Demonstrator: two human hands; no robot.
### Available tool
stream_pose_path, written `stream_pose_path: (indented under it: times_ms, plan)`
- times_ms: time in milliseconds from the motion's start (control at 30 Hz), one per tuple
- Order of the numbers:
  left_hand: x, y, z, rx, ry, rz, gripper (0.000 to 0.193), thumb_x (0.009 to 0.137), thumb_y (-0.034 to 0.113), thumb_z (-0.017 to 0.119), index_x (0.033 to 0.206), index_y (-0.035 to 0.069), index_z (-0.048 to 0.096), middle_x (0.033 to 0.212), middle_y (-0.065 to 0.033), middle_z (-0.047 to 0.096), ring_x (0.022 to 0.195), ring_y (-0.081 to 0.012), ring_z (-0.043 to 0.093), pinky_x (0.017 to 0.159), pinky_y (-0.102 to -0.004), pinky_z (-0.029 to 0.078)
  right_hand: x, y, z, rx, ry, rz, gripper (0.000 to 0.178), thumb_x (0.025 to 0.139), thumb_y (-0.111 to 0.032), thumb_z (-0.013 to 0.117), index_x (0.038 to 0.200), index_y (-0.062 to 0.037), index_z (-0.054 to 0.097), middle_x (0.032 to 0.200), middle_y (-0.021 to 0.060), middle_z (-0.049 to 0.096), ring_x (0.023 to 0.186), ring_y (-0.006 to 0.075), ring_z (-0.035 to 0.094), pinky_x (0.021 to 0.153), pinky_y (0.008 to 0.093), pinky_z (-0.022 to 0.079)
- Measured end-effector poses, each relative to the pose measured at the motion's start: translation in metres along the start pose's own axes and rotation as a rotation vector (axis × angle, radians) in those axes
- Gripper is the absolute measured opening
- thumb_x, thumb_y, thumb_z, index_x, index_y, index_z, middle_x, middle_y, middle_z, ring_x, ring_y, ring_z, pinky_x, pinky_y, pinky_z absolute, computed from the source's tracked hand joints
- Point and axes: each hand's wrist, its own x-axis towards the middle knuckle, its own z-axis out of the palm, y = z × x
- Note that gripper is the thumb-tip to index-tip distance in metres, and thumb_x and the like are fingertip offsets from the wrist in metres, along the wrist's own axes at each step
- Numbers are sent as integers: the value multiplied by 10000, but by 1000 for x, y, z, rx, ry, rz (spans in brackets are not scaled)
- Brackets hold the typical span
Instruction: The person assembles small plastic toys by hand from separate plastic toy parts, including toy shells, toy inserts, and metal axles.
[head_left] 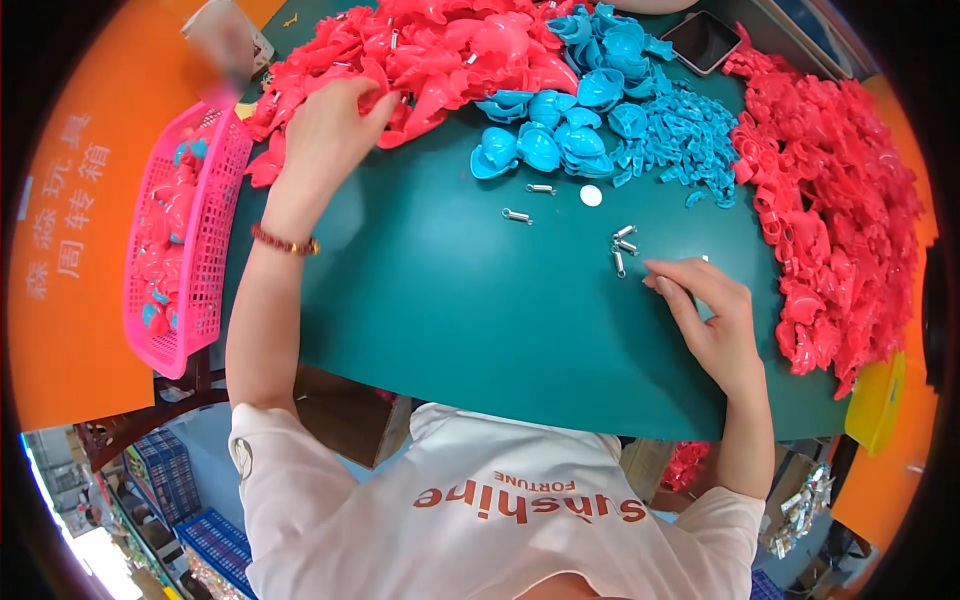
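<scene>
At the near left edge of a pile of glossy red plastic parts (500, 45), my left hand (335, 125) rests over the pieces. Its thumb stands apart from the forefinger, the other fingertips are mostly hidden, and no held part shows. My right hand (715, 315) is low over the green table (450, 310), thumb and forefinger pinched together; whatever small thing may be between them is hidden. Just left of those fingertips lies a little group of small metal springs (619, 262). Two more springs (517, 216) and a white disc (591, 196) lie farther off.
Blue shell-shaped parts (540, 147) and a heap of small blue pieces (685, 140) sit mid-far. A large red heap (835, 210) lines the right side. The pink basket (215, 245) at left holds red and blue parts. A phone (702, 42) lies at the far right.
</scene>
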Motion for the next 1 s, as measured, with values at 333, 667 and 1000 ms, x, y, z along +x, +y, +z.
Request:
stream_pose_path:
  times_ms: [333, 667, 1000]
  plan:
    - [15, -5, 2, -131, -103, -25, 307, 806, 266, 603, 956, 3, 654, 885, -108, 680, 838, -203, 650, 743, -306, 486, 11, 10, -10, -88, 53, 87, 156, 830, 1, 589, 974, -6, 649, 858, 109, 655, 780, 204, 628, 689, 281, 477]
    - [6, -7, -31, -34, 46, -77, 303, 807, 280, 584, 1002, 57, 642, 900, -113, 668, 822, -257, 645, 720, -358, 490, 24, 27, -20, -292, 50, -49, 194, 804, -10, 617, 996, -35, 630, 977, 127, 605, 870, 283, 602, 748, 337, 492]
    - [-68, 79, -27, 42, 189, 848, 289, 735, 12, 600, 1023, -8, 594, 1084, -144, 601, 824, -238, 632, 649, -296, 525, 26, 18, 4, -259, 71, -143, 247, 835, -51, 613, 1081, -57, 621, 994, 95, 607, 854, 203, 609, 733, 290, 492]
